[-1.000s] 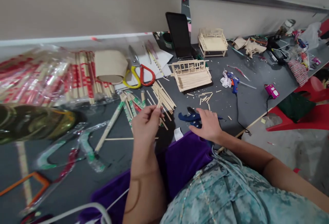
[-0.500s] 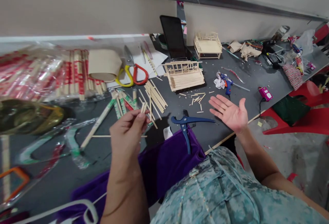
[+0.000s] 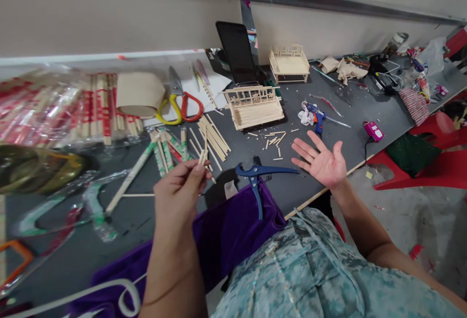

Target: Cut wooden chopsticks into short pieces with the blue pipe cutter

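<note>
Left hand point(image 3: 178, 186) pinching short wooden sticks point(image 3: 202, 157), right hand point(image 3: 326, 166) spread.
Thumb and fingers press the sticks between their tips above the desk point(image 3: 284, 194); the right palm faces up, its fingers apart. Between the hands lies a blue cutter point(image 3: 256, 172), one handle over purple cloth point(image 3: 229, 233). Beyond are loose sticks point(image 3: 215, 140) and a miniature wooden bench point(image 3: 257, 111).

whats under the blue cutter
Under the blue cutter, the gray table shows around its upper handle, and the purple cloth around its lower handle. Anything directly beneath its body is covered.
</note>
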Tool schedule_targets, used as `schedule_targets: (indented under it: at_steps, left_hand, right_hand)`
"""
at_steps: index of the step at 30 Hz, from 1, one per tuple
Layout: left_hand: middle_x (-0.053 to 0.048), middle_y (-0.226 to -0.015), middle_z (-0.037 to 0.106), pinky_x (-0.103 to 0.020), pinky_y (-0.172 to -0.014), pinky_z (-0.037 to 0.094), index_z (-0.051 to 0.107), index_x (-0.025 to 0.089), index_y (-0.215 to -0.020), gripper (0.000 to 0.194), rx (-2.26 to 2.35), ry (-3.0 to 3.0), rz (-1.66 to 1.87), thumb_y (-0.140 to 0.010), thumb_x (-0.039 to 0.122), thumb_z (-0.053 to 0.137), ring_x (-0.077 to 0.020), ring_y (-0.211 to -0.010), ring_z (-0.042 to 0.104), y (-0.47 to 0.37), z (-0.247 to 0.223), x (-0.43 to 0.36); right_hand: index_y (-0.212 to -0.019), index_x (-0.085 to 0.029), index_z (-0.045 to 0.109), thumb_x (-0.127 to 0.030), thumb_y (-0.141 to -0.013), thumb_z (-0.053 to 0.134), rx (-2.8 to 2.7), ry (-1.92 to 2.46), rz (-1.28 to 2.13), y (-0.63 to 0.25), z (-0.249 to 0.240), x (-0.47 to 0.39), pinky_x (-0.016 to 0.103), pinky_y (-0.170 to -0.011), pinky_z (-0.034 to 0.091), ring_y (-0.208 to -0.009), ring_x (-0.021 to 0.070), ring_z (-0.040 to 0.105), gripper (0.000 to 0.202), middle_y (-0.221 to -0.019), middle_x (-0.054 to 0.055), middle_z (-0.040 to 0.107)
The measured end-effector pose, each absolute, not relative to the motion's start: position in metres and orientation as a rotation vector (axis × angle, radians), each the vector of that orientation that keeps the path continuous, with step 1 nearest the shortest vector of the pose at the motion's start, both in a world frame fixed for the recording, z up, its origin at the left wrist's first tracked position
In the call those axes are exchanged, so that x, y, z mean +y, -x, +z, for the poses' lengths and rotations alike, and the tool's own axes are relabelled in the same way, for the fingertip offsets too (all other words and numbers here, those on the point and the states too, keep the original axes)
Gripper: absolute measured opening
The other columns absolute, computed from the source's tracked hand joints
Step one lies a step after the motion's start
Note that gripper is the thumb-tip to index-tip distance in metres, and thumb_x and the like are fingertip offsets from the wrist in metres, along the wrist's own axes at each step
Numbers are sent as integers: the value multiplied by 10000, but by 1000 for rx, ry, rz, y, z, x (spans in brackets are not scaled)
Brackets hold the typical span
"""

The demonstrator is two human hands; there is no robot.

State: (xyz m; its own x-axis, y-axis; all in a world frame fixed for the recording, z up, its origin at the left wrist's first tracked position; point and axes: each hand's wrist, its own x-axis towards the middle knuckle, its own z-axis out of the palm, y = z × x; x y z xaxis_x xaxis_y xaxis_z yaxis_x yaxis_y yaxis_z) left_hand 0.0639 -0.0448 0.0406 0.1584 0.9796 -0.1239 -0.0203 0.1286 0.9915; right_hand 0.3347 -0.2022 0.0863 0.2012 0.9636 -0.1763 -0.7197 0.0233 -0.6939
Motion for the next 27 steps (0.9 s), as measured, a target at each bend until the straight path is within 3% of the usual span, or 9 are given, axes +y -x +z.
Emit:
schedule_targets:
  at_steps: [4,6,9,12,15,18,22,27]
  left_hand:
    - [31,-584,582,-198,-404,259,721,134,-873,297,1116,-1197,997,-695,365,778,-56,-423,404,-66,40,-46]
    - [27,-590,589,-202,-409,262,719,137,-872,289,1120,-1209,982,-699,362,776,-59,-423,406,-67,41,-46]
    - [29,-583,586,-207,-406,250,711,144,-857,280,1112,-1224,965,-702,369,771,-62,-416,399,-69,42,-48]
    - [32,-575,579,-211,-400,228,707,143,-857,284,1095,-1243,952,-709,378,764,-62,-408,386,-71,45,-50]
    - [30,-574,582,-207,-402,234,706,137,-862,297,1088,-1246,943,-704,379,772,-62,-410,391,-73,48,-52]
    - [30,-573,578,-201,-405,241,704,134,-862,299,1075,-1238,936,-704,377,777,-59,-415,393,-74,48,-53]
    - [25,-574,574,-187,-404,250,711,133,-870,309,1078,-1238,889,-702,382,780,-57,-429,402,-76,45,-54]
    - [25,-575,572,-179,-402,260,716,144,-876,309,1089,-1241,858,-699,388,781,-56,-436,404,-76,46,-55]
  right_hand:
    - [-1426,-255,460,-567,-960,446,-450,992,1213,-347,71,-205,536,-1151,395,-1284,253,611,561,-1360,109,661]
    - [-1451,-243,427,-429,-906,561,-498,1228,1108,-360,60,-211,522,-1067,482,-1139,253,692,591,-1255,104,713]
    - [-1443,-256,469,-383,-916,490,-631,1791,846,-389,48,-228,484,-930,560,-965,229,726,543,-1229,93,708]
    - [-1236,-202,675,-332,-972,437,-730,2515,290,-426,43,-253,477,-981,498,-1037,270,693,379,-1144,156,721]
    - [-1092,-175,748,-306,-981,457,-595,2945,-10,-467,39,-277,448,-916,490,-1040,316,685,339,-1000,191,734]
    - [-1119,-194,756,-271,-971,478,-413,3005,-175,-505,32,-293,373,-855,489,-1003,281,685,324,-1014,171,725]
    - [-1162,-219,756,-280,-931,548,-421,2964,-140,-538,14,-300,313,-819,483,-957,230,665,317,-1126,137,714]
    - [-1124,-194,773,-261,-920,534,-468,2887,-113,-555,-4,-300,291,-831,468,-943,219,648,321,-1101,119,743]
